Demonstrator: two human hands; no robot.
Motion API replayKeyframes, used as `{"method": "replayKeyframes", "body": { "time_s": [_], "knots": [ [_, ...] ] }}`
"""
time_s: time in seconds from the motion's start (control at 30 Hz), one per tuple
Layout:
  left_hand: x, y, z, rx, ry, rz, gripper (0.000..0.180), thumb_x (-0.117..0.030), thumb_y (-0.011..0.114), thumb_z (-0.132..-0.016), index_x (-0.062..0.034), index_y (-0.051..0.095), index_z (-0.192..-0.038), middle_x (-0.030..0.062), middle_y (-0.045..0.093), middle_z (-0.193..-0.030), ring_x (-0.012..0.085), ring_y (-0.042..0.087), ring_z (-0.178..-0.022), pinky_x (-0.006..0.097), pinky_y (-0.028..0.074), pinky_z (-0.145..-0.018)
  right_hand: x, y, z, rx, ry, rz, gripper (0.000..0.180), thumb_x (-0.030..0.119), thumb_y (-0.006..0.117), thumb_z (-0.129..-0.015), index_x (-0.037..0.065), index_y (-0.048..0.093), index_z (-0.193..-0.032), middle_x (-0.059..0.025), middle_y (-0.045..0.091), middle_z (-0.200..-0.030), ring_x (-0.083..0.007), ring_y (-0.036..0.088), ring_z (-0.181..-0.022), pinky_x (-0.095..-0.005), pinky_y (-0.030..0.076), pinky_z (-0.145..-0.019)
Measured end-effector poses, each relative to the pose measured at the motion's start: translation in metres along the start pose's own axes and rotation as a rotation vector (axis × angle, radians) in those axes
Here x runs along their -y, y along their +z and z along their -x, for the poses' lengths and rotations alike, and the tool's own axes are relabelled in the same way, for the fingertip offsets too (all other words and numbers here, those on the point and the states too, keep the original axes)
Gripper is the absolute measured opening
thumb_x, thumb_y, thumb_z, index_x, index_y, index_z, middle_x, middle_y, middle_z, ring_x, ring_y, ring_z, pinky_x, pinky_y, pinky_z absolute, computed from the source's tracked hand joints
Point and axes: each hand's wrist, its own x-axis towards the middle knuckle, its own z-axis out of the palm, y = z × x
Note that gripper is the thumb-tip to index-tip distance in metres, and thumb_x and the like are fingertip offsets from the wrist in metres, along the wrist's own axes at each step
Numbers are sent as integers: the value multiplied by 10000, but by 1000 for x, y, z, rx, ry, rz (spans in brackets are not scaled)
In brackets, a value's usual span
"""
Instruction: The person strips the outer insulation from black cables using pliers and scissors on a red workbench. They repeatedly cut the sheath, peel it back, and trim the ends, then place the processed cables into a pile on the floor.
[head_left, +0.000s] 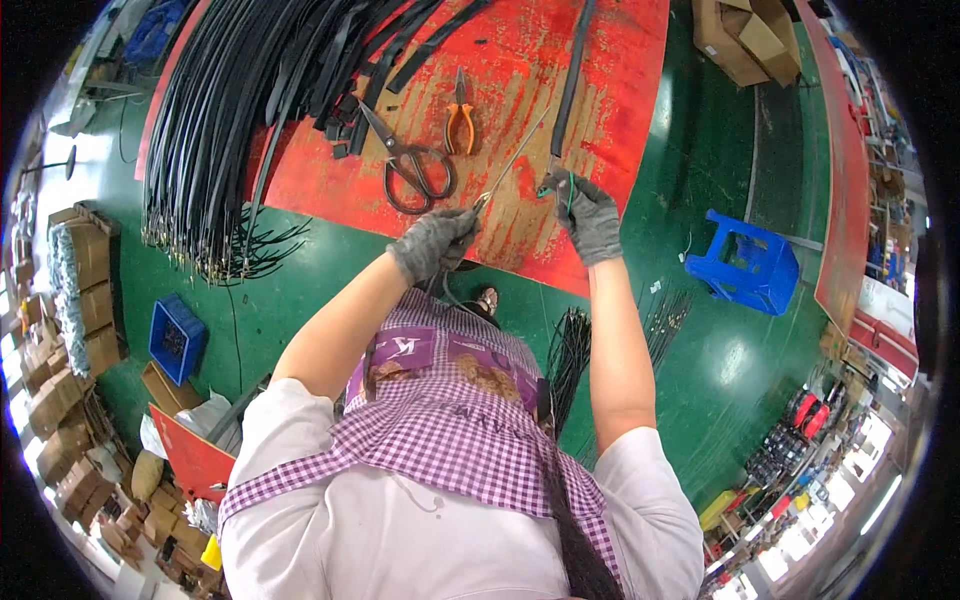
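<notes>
Both hands wear grey gloves. My left hand (435, 243) is closed at the near edge of the red worktable (400, 100), gripping a thin metal rod (517, 155) that slants up to the right over the tabletop. A pale tip shows at the fingers. My right hand (590, 222) pinches a thin green wire (572, 190) near the table's right corner. Just beyond those fingers lies the near end of a long black sleeve (570, 95); whether they touch it, I cannot tell. Black-handled scissors (410, 165) and orange-handled pliers (460, 120) lie between and beyond my hands.
A thick bundle of black sleeved cables (205, 150) hangs over the table's left edge. Dark wires (570, 350) hang below the near edge. A blue stool (745, 262) stands on the green floor at right, a blue crate (178, 338) at left. Cardboard boxes (745, 40) sit far right.
</notes>
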Motion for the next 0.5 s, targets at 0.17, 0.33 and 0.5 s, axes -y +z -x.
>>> {"method": "replayKeyframes", "body": {
  "time_s": [0.17,0.33,0.5],
  "knots": [
    [17,-20,44,-96,-81,-205,207,-297,455,-807,-95,469,-762,-29,395,-544,63,311,-387,186,249,-356,-19,4,-34,-54,-159,19,335,165,609,-705,-7,520,-979,-62,568,-852,-119,547,-723,-229,454,-622],
    [40,-42,63,-56,-210,-45,189,-281,482,-792,-93,472,-779,-28,400,-550,52,319,-395,185,252,-336,-37,11,-55,76,-181,77,368,140,610,-696,-14,492,-1009,-72,551,-921,-115,528,-791,-240,453,-669],
    [43,-48,61,103,-203,55,189,-282,480,-793,-94,462,-799,-28,400,-565,50,309,-395,177,246,-337,-22,28,-55,354,3,112,376,168,634,-674,3,510,-988,-67,562,-885,-127,538,-790,-245,449,-673]
  ]
}}
